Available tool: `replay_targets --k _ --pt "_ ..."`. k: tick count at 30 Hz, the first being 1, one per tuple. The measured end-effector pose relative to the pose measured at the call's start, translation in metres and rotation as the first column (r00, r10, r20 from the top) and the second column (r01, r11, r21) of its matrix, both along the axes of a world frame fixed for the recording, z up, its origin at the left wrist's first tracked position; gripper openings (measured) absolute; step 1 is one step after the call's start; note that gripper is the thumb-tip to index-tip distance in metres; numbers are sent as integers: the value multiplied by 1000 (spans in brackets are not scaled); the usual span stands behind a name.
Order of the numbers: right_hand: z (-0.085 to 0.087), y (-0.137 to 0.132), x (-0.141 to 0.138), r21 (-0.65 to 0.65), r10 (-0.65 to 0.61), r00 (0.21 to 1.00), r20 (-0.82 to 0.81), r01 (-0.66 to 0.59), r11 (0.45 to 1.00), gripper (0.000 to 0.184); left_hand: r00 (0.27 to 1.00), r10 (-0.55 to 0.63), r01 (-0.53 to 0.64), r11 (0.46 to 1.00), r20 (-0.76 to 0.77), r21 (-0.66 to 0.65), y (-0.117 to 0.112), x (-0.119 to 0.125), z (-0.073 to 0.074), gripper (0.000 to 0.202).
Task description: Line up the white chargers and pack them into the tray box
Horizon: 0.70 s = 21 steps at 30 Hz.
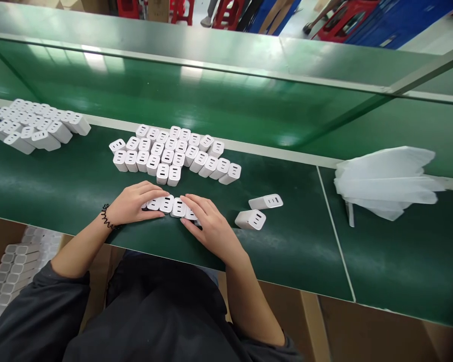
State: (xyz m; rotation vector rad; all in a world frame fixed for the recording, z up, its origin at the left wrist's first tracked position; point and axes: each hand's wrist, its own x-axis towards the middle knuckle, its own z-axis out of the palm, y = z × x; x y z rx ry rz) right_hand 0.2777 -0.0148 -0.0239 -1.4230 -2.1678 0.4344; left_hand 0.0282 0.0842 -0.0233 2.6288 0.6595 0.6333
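Your left hand point(139, 201) and right hand point(207, 221) hold short row of white multi-port chargers point(166, 204) on green worktop point(287, 261), fingers closed around both ends. Already grouped: middle cluster point(168, 157), far-left cluster point(32, 123). Ungrouped: two loose chargers point(266, 202), rightward.

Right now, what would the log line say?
left fingers: around white charger row, left end; right fingers: same row, right end; rightward: two loose chargers; beyond: charger cluster

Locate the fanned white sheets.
In the head view, the white sheets are at the right, past the white line from the two separate chargers.
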Motion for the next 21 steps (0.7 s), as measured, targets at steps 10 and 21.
replay_targets --k 10,21 --pt "2 -6 17 -142 -53 969 -239 19 990 69 999 25 -21 996 -39 81 -2 2 3 47" --pt "-6 -4 13 -138 -140 973 -183 116 984 65 998 18 -8 987 -62 161 -4 5 3 46"
